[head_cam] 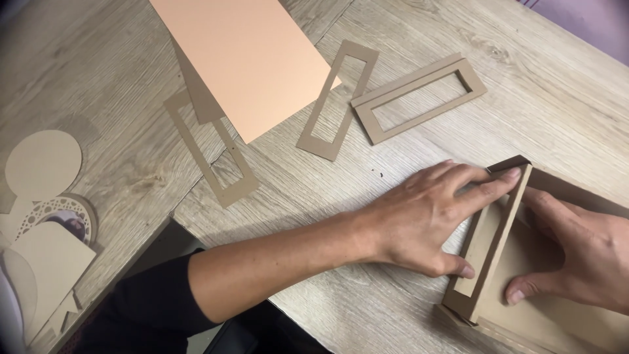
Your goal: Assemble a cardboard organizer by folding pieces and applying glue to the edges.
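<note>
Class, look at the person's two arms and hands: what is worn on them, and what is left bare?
The left hand is bare: no glove, ring or watch shows. Its forearm is bare too, up to a black sleeve pushed back near the elbow. The right hand is also bare, with no ring showing; its wrist and arm run out of the picture, so any sleeve there cannot be seen.

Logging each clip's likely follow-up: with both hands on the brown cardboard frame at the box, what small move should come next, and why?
Probably keep pressing the brown cardboard frame strip flat against the side of the brown cardboard box. The left hand spans its outer face, fingertips at the top corner and thumb low, while the right hand braces from inside. The strip looks upright and aligned with the box edge, so a firm squeeze seems likely.
</note>
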